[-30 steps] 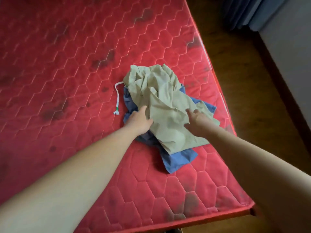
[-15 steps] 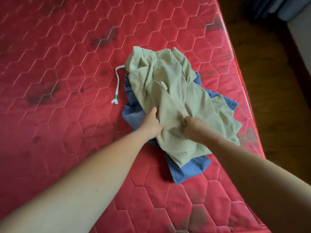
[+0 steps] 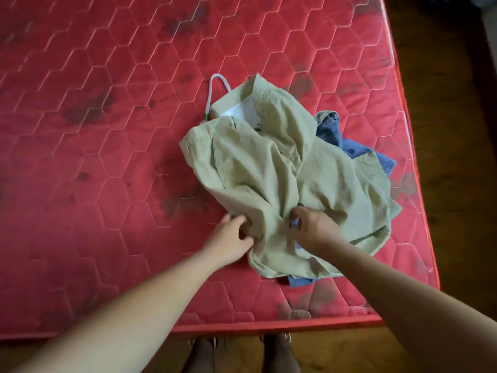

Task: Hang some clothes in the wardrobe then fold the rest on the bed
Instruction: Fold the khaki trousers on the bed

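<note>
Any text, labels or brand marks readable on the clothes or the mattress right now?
None can be read.
On the khaki garment: small dark marks beside its white lining, too blurred to read.
On the blue garment: no text shows.
On the mattress: no text, only quilting and stains.

Head view, looking down on the person's own limbs. Left hand [image 3: 231, 238] and right hand [image 3: 312, 230], lower centre of the frame: both bare. Left forearm [image 3: 150, 300], entering from the lower left corner: uncovered along its whole visible length, tapering toward the wrist. Right forearm [image 3: 403, 300], entering from the lower right corner: likewise uncovered throughout, and in deeper shade. Bottom edge, centre: left foot [image 3: 201, 354] and right foot [image 3: 279, 354], side by side and dark. Pale strap-like shapes show at the top of each. The footwear is too blurred to identify.
</note>
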Demonstrator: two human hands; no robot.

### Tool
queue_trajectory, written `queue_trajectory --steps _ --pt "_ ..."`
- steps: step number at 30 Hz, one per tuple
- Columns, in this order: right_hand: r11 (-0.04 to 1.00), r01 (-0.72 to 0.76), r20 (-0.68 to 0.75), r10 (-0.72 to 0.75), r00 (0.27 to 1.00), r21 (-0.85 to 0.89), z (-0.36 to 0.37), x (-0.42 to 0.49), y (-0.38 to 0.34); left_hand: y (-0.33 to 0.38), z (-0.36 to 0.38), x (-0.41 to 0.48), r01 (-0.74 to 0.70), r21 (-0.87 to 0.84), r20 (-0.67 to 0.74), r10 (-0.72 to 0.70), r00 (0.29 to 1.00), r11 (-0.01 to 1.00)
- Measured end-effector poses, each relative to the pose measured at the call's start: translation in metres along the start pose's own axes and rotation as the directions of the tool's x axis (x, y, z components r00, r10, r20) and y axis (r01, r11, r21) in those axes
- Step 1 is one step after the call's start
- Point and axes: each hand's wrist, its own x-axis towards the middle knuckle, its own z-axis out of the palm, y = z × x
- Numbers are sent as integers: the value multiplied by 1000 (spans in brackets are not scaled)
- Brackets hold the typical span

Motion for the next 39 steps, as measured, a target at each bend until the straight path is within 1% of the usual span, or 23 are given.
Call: queue_trajectory --steps 2,3,5,6,8,11,13,15,17,19,21,23,25,27,28,29,31,32,33,34,36,37,39 --pt "982 86 -298 -32 954 170 -12 10 -22 -6 -30 14 45 -98 -295 -72 953 994" --pt "970 105 -391 -12 921 218 -17 19 -34 -8 -47 24 72 -150 -393 -126 911 986" --pt "939 70 -390 72 918 338 -22 38 -55 -11 -78 47 114 -280 -478 -242 845 953" --pt "931 30 -337 101 936 363 -21 47 -63 -11 -91 61 130 -362 -467 -301 832 923" --pt "947 -4 -243 86 966 321 -17 55 -75 -15 -110 86 163 -522 -367 -393 844 838" --pt "994 35 -120 -22 993 107 9 48 -79 -28 -125 110 248 -629 -150 -427 892 737" --pt "998 57 17 -57 998 15 31 31 -76 -40 -126 115 258 -633 -99 -406 909 730" --pt "987 105 139 -88 986 -123 45 11 -69 -49 -121 110 205 -615 -111 -341 934 761" --pt "893 240 112 -213 971 -380 47 2 -62 -56 -116 104 161 -598 -107 -277 955 786" --pt "844 275 -58 -338 939 -461 36 8 -65 -58 -114 92 136 -576 -114 -244 963 806" --pt "904 222 -225 -317 921 -366 14 22 -85 -50 -113 77 61 -593 -170 -198 965 803" --pt "984 111 -291 -147 945 -136 -5 38 -112 -34 -106 52 -83 -645 -223 -83 971 760" --pt "979 -63 -190 100 977 192 -20 52 -139 -18 -94 24 -192 -637 -220 63 973 747" --pt "837 -245 32 264 964 490 -29 58 -152 -10 -78 -1 -273 -530 -197 197 960 802" --pt "791 -293 74 302 950 537 -31 58 -152 -8 -72 -12 -304 -458 -194 240 951 835" --pt "810 -289 30 319 947 510 -34 58 -148 -9 -67 -22 -318 -384 -191 262 946 867" --pt "942 -150 -232 225 946 299 -43 62 -135 -13 -62 -41 -363 -239 -197 322 926 900" --pt "987 -38 -345 90 934 155 -49 66 -130 -18 -62 -50 -418 -147 -204 386 900 896" --pt "996 83 -399 -83 913 -17 -55 71 -128 -22 -63 -59 -483 -41 -204 466 861 875" --pt "960 179 -397 -253 882 -214 -62 78 -130 -29 -65 -66 -545 62 -193 546 815 836" --pt "763 228 -255 -457 852 -605 -76 93 -144 -45 -71 -76 -649 207 -105 676 729 732" --pt "649 236 -156 -487 859 -724 -80 101 -153 -54 -75 -81 -681 247 -40 710 703 689" --pt "507 258 -12 -468 883 -822 -85 115 -171 -71 -85 -87 -710 300 49 733 678 637"
